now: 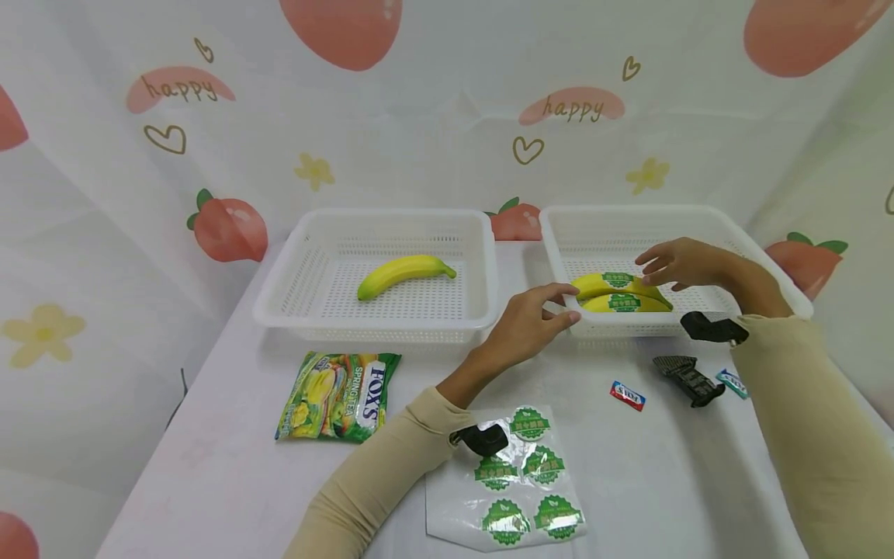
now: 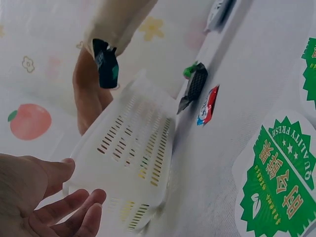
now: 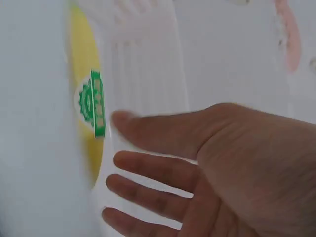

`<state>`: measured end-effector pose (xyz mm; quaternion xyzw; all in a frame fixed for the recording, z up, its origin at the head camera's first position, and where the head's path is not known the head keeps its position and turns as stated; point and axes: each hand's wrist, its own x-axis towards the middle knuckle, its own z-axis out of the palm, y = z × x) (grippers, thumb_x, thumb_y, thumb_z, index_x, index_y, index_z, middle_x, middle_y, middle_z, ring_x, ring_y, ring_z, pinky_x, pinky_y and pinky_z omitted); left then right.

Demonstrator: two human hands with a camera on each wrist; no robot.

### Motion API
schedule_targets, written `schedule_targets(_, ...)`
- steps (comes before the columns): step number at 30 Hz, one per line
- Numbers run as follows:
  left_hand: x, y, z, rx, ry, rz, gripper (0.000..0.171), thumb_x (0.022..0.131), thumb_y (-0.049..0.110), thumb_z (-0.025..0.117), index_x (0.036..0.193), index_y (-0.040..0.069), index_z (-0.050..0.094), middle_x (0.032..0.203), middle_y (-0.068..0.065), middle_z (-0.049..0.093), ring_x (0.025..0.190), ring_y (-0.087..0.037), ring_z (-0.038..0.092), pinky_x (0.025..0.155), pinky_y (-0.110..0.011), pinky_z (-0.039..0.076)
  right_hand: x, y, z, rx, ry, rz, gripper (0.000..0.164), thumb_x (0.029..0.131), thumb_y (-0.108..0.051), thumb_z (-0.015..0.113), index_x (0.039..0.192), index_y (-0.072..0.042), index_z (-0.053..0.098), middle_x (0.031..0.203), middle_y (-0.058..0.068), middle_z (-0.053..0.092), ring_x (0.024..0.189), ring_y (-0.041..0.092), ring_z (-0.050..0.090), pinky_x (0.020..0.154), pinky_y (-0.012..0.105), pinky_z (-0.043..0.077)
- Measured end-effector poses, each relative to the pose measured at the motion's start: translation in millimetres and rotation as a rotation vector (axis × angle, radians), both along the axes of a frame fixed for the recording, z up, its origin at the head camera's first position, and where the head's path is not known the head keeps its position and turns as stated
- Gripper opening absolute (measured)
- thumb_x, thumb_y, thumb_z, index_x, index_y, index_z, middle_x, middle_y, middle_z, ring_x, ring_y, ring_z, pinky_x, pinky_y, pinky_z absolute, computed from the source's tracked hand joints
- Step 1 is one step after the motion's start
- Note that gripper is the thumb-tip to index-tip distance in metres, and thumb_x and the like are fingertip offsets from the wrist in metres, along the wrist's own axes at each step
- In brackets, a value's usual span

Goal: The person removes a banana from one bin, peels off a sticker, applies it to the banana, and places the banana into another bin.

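Two yellow bananas, each with a green round sticker, lie side by side in the right white basket [image 1: 628,326]: a near banana [image 1: 653,305] and a far banana [image 1: 590,285]. My right hand [image 1: 687,262] is above their right end, fingers extended and nothing held. In the right wrist view a stickered banana [image 3: 85,49] shows just beyond the thumb. My left hand [image 1: 524,322] is at the basket's near left corner. In the left wrist view its thumb and loosely bent fingers [image 2: 91,217] are right by the basket's rim, holding nothing.
A banana without a sticker [image 1: 405,276] lies in the left white basket [image 1: 391,322]. Nearer are a green FOX'S candy bag [image 1: 338,396], a sheet of green stickers [image 1: 506,520], a red-blue candy [image 1: 628,396], a black-wrapped item [image 1: 691,380] and a blue-green candy [image 1: 732,383].
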<state>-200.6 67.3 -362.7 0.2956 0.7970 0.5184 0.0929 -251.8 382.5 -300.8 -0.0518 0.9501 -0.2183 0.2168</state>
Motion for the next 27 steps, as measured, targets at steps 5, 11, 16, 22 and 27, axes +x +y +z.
schedule_targets(5, 0.2, 0.2, -0.1, -0.002, 0.005, 0.001, 0.043, 0.105, 0.023, 0.07, 0.147, 0.016, 0.062, 0.131, -0.006, 0.067, 0.1, -0.014, 0.073, 0.079, -0.018, 0.056, 27.9, -20.2, 1.5, 0.02, 0.205, 0.023, 0.048, 0.108, -0.023, 0.062, 0.144, 0.008, 0.056, 0.133, 0.034, 0.064, 0.12, 0.053, 0.063, 0.096, 0.065, 0.054)
schedule_targets(11, 0.4, 0.1, -0.2, -0.005, 0.012, -0.001, 0.044, 0.105, 0.024, 0.07, 0.147, 0.016, 0.062, 0.131, -0.007, 0.067, 0.099, -0.014, 0.073, 0.08, -0.018, 0.056, 65.8, -49.0, -7.6, -0.026, 0.435, -0.006, 0.037, 0.108, -0.027, 0.064, 0.134, 0.0, 0.069, 0.125, 0.025, 0.072, 0.117, 0.044, 0.064, 0.096, 0.065, 0.052)
schedule_targets(16, 1.3, -1.1, -0.2, -0.014, 0.032, 0.007, 0.043, 0.105, 0.024, 0.07, 0.147, 0.016, 0.062, 0.13, -0.006, 0.067, 0.099, -0.014, 0.074, 0.08, -0.018, 0.056, 93.8, -68.3, -18.8, -0.055, 0.498, 0.005, 0.041, 0.11, -0.031, 0.059, 0.134, 0.001, 0.069, 0.136, 0.028, 0.066, 0.123, 0.047, 0.061, 0.097, 0.068, 0.053)
schedule_targets(22, 2.1, -1.9, -0.7, -0.014, 0.041, 0.002, 0.045, 0.105, 0.024, 0.07, 0.148, 0.017, 0.062, 0.132, -0.006, 0.067, 0.098, -0.014, 0.074, 0.08, -0.018, 0.056, 108.4, -74.1, -39.8, 0.015, 0.504, 0.017, 0.054, 0.113, -0.043, 0.049, 0.14, 0.002, 0.064, 0.141, 0.029, 0.063, 0.135, 0.052, 0.053, 0.109, 0.071, 0.036)
schedule_targets(27, 3.8, -3.2, -2.1, -0.034, 0.042, -0.014, 0.049, 0.105, 0.026, 0.069, 0.152, 0.017, 0.058, 0.137, -0.006, 0.066, 0.103, -0.015, 0.074, 0.081, -0.018, 0.056, 111.1, -75.6, -48.9, 0.038, 0.551, 0.009, 0.054, 0.113, -0.043, 0.048, 0.138, 0.003, 0.064, 0.139, 0.029, 0.064, 0.132, 0.052, 0.053, 0.103, 0.066, 0.03)
